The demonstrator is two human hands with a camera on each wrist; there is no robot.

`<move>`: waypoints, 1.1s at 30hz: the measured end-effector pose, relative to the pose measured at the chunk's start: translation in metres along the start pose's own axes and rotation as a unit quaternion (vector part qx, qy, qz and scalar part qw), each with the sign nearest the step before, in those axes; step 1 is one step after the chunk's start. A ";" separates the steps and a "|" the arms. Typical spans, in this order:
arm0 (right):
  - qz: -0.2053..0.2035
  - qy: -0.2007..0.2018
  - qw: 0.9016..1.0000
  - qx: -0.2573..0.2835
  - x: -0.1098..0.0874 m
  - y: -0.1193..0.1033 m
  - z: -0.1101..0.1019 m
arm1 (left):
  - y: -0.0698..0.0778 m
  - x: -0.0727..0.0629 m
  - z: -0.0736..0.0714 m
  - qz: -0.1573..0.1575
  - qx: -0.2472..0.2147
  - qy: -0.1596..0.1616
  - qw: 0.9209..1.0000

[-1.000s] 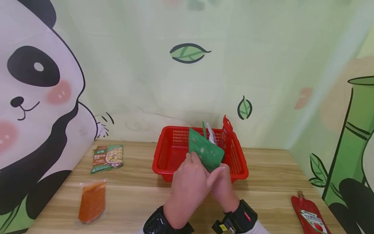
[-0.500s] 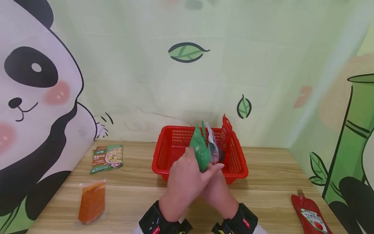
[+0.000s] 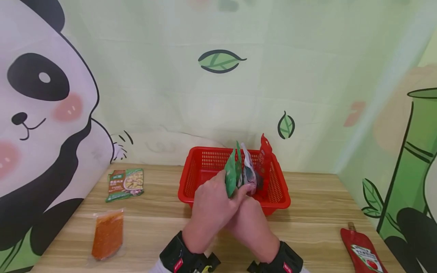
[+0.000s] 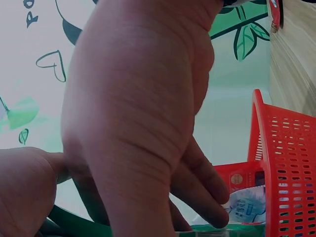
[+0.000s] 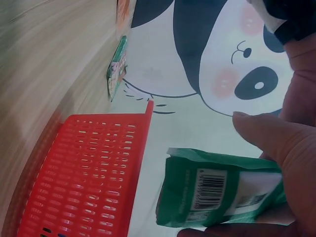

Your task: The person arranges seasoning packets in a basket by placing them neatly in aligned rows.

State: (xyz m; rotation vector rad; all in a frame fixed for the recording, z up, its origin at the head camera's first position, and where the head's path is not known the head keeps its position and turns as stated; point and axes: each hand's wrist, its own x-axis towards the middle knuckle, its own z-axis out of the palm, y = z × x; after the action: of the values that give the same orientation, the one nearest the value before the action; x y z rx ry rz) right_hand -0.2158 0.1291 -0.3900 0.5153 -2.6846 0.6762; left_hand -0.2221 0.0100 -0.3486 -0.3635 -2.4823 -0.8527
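Over the middle of the red plastic basket [image 3: 186, 189], a green food packet [image 3: 230, 174] is held on edge between both hands. My left hand [image 3: 211, 201] grips its left side, fingers pointing into the basket. Crossing beneath the left thumb, my right hand [image 3: 247, 216] holds the packet's near end; its fingers are mostly hidden in the head view. In the right wrist view the packet [image 5: 222, 190] shows a barcode and lies between right thumb and fingers. Just right of it stand another green packet [image 3: 239, 163], a purple-and-white packet [image 3: 249, 172] and a red packet [image 3: 264, 163].
On the wooden table at left lie a green-and-brown food packet [image 3: 125, 184] and a clear bag of orange sauce [image 3: 107, 235]. A red ketchup pouch [image 3: 362, 250] is at the right edge. Behind the basket hangs a printed panda backdrop [image 3: 164, 94].
The green packet has turned from broadside to edge-on and sunk lower into the basket, beside the other packets. Both hands turned with it, the right moving under the left.
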 end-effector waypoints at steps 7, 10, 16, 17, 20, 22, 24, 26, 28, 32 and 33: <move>0.001 0.003 1.000 0.007 0.000 0.000 -0.003 | -0.006 0.001 0.000 0.007 -0.008 0.019 1.000; 0.002 -0.012 1.000 0.028 0.003 0.002 -0.006 | -0.010 0.001 -0.002 0.010 -0.013 0.032 0.999; -0.005 -0.016 0.998 0.058 0.007 0.011 -0.010 | -0.015 0.001 -0.004 0.009 -0.027 0.038 0.999; -0.008 -0.019 0.998 0.062 0.008 0.014 -0.010 | -0.016 0.002 -0.004 0.007 -0.025 0.037 0.999; -0.019 -0.036 0.995 0.091 0.010 0.022 -0.010 | -0.020 0.003 -0.004 0.012 -0.016 0.036 0.999; -0.023 -0.052 0.989 0.133 0.012 0.030 -0.009 | -0.022 0.004 -0.004 0.020 -0.005 0.038 0.999; -0.019 -0.071 0.981 0.180 0.014 0.038 -0.008 | -0.024 0.005 -0.004 0.026 0.004 0.035 0.999; -0.016 -0.088 0.974 0.211 0.015 0.047 -0.008 | -0.026 0.005 -0.004 0.027 0.011 0.030 0.999; -0.015 -0.098 0.973 0.208 0.015 0.056 -0.007 | -0.028 0.005 -0.003 0.026 0.016 0.022 0.999; -0.020 -0.100 0.986 0.134 0.013 0.074 -0.006 | -0.031 0.007 -0.003 0.020 0.014 0.025 0.999; -0.022 -0.100 0.989 0.109 0.013 0.079 -0.006 | -0.032 0.007 -0.004 0.016 0.013 0.028 0.999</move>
State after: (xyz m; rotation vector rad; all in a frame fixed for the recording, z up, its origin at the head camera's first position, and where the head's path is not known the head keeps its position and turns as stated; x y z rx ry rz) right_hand -0.2586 0.1935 -0.4106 0.7314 -2.7893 0.9576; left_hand -0.2394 -0.0160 -0.3581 -0.3655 -2.4263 -0.8064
